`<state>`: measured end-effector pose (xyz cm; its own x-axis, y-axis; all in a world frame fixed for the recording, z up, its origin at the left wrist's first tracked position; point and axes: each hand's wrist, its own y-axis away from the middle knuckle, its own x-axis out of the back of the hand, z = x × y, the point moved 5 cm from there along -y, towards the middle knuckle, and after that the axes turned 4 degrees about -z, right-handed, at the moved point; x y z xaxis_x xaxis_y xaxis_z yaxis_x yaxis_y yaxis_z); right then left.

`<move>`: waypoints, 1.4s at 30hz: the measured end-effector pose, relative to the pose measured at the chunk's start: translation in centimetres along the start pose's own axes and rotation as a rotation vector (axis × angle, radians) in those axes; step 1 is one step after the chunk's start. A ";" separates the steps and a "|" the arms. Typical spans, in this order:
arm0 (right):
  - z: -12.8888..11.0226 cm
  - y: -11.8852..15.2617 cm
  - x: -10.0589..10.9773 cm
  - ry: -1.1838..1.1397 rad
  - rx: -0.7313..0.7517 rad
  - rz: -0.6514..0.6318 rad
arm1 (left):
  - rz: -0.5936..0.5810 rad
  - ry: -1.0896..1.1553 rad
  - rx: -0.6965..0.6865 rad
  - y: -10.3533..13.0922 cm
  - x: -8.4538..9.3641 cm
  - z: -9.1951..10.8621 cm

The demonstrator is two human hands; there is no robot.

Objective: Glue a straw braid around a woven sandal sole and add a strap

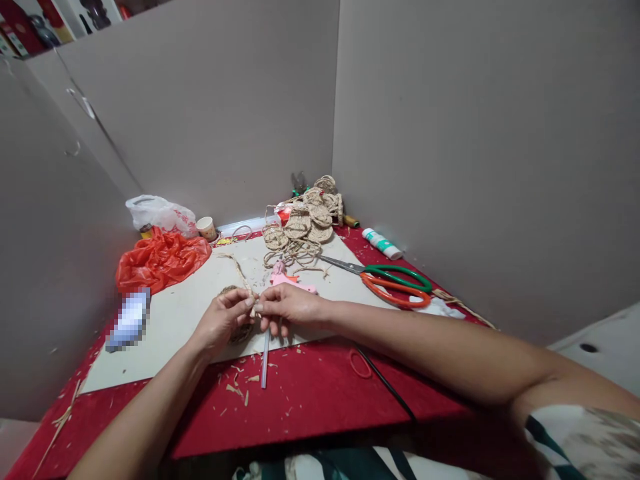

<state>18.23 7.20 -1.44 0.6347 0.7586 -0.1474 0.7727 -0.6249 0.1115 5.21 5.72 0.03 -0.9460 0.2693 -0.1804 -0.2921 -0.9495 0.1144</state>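
My left hand (pixel 220 319) and my right hand (pixel 290 307) meet over the front part of a pale board (pixel 175 333). Both pinch a thin straw cord (pixel 242 273) between thumb and fingers; its loose end stretches away toward the back. Partly hidden beneath my hands lies a coiled piece of straw rope (pixel 242 335). Just behind my right hand is a pink glue gun (pixel 295 283), largely covered by the hand. A translucent glue stick (pixel 265 367) pokes out below my right fingers, over the board's front edge.
Large scissors (pixel 395 280) with green and orange handles lie at right. Behind are piled straw coils (pixel 305 223) and a white-green bottle (pixel 383 244). Left stand a red plastic bag (pixel 163 260), a white bag (pixel 160 213) and a paper cup (pixel 206 229). Straw scraps dot the red cloth (pixel 300 413).
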 end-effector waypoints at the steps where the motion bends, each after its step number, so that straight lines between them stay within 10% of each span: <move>1: -0.1 0.1 0.0 0.005 -0.001 0.012 | -0.007 0.002 0.002 0.0 0.0 0.1; 17: -1.2 0.7 0.1 0.158 -0.030 0.118 | -0.017 -0.004 -0.001 0.1 0.2 0.4; 24: -4.0 3.0 -0.9 1.036 0.429 0.433 | 0.060 0.043 -0.027 -0.2 0.9 0.4; 30: -3.5 3.1 -2.6 1.415 0.412 0.365 | 0.103 0.095 0.031 0.1 0.1 -0.1; 34: -3.5 2.7 -1.8 1.160 0.390 0.419 | 0.112 0.114 0.052 0.2 0.1 0.1; 42: -0.3 0.6 -1.0 -0.240 -0.001 0.193 | 0.077 0.147 0.022 0.3 0.2 -0.1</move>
<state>18.09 6.14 -0.93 0.7497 0.5609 -0.3512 0.6384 -0.7527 0.1607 4.92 5.51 -0.05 -0.9355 0.1675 -0.3111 -0.2238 -0.9623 0.1549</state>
